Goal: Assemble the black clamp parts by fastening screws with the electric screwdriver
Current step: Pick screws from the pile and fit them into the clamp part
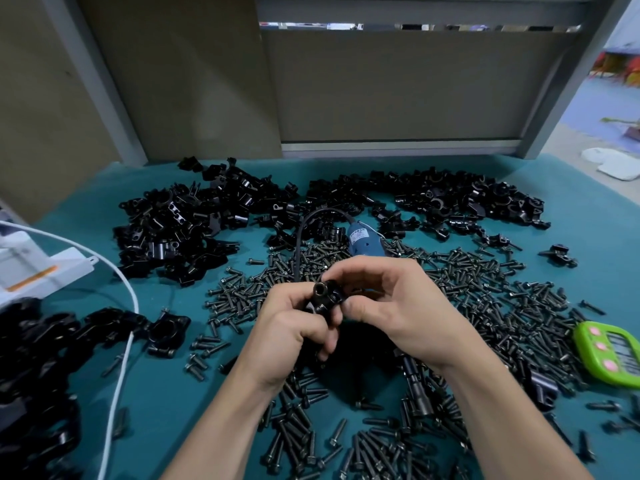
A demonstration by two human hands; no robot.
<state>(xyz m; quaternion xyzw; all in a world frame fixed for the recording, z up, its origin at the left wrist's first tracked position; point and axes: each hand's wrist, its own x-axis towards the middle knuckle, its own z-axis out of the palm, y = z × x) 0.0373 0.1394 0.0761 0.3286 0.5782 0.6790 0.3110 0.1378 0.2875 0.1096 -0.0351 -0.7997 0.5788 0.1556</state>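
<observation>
The clamp [325,299] sits between both hands above the middle of the desk [173,410]. The left grip [294,336] holds it from below and from the left, fingers curled round its lower body, so that its round open end faces up and out past the knuckles. The right grip [388,306] meets the clamp on its right side: the thumb presses against that end and the fingers curl over the top. It may be pinching a screw there as well, but the fingers hide that spot.

Just beyond the clamp the blue screwdriver [363,240] lies on the desk, untouched, its black cord [301,237] arching up to the left of it. Loose screws [485,306] are scattered under and all around the clamp, thickest to its right and nearer the person. Two heaps of black parts [180,230] lie farther back, left and right of the clamp. A green timer [609,351] sits far to its right, and a white cable [121,375] runs down well to its left.
</observation>
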